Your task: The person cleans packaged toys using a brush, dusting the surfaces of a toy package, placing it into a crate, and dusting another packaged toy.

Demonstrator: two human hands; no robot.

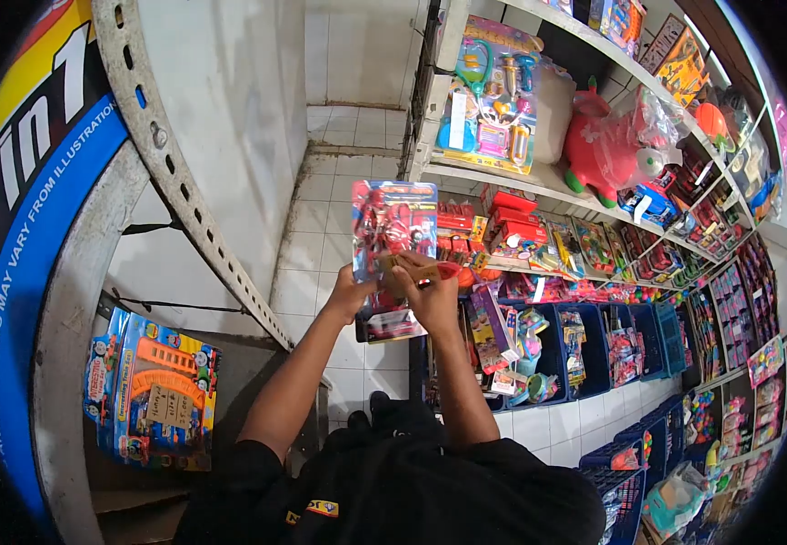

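A blister-packed toy with red pieces under clear plastic is held up in front of my body, over the tiled floor. My left hand is closed around the pack's lower left side. My right hand is at the pack's right side, its fingers bent and pinching a small brown piece of card against the pack's front. Something small and red shows beside that thumb and finger; I cannot make out what it is. My fingers cover part of the pack's lower half.
At lower left a boxed train set with a brown price card lies on a dark shelf, behind a perforated metal post. To the right stand toy-filled shelves and blue crates. A large printed box borders the left.
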